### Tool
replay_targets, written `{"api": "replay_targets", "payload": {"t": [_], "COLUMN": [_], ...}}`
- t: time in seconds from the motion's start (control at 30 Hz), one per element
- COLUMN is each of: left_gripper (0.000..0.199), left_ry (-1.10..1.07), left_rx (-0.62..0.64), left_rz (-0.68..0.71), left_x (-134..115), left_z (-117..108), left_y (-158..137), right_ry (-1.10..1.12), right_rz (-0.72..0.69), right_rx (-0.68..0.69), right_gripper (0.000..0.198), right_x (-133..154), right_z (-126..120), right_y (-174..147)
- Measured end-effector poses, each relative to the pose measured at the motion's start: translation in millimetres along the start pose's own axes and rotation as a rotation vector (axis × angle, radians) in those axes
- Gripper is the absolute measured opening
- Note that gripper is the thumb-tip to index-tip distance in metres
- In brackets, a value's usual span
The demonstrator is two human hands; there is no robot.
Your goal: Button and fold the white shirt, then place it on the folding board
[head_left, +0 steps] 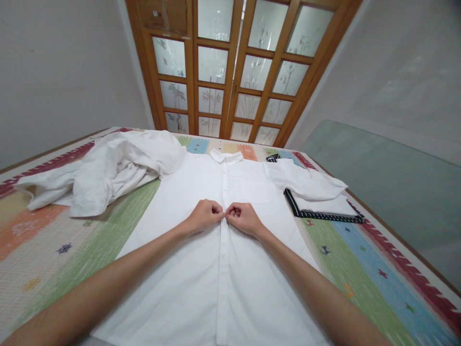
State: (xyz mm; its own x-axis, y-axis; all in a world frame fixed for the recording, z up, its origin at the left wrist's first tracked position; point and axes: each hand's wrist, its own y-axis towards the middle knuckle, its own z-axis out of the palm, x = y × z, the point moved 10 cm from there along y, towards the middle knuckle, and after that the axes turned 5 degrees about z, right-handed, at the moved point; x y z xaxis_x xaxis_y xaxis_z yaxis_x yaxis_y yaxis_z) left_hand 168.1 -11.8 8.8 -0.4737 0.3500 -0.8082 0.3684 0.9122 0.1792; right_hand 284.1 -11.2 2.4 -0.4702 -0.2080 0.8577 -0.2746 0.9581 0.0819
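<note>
A white collared shirt (190, 278) lies spread out, front side up, with its collar at the far end and its button strip running down the middle. My left hand (206, 215) pinches the edge of the strip at about chest height. Right beside it, fingertips almost touching, my right hand (245, 217) pinches the same strip from the other side. Whatever small button sits between the fingertips is hidden. Lower down, the strip lies flat, with a small button faintly showing.
Crumpled white clothing (108, 168) lies at the left, by the shirt's shoulder. Folded white cloth with black patterned trim (324, 215) lies under the right sleeve. Everything rests on a colourful striped cover (360, 269). Wooden glazed doors (230, 72) stand behind, between pale walls.
</note>
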Motion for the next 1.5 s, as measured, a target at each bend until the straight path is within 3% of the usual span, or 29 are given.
{"api": "replay_targets", "payload": {"t": [0.43,0.6,0.8,1.17,1.5], "left_gripper": [0.017,0.014,0.012,0.007,0.008], "left_ry": [-0.009,-0.043,-0.102,-0.103,-0.033], "left_rx": [-0.045,-0.065,-0.081,-0.176,-0.115], "left_rz": [-0.07,-0.197,-0.238,-0.083,-0.125], "left_x": [5,12,19,18,15], "left_z": [-1,-5,-5,-11,-13], "left_y": [-2,-5,-5,1,3], "right_ry": [-0.026,-0.006,0.013,0.003,-0.008], "right_rz": [-0.056,-0.045,-0.035,0.002,0.038], "right_rx": [0.008,0.011,0.016,0.04,0.029], "right_gripper": [0.008,0.009,0.009,0.011,0.009], "right_x": [1,-2,-2,-4,-1], "right_z": [1,1,1,3,3], "right_y": [-3,-3,-3,-3,-3]}}
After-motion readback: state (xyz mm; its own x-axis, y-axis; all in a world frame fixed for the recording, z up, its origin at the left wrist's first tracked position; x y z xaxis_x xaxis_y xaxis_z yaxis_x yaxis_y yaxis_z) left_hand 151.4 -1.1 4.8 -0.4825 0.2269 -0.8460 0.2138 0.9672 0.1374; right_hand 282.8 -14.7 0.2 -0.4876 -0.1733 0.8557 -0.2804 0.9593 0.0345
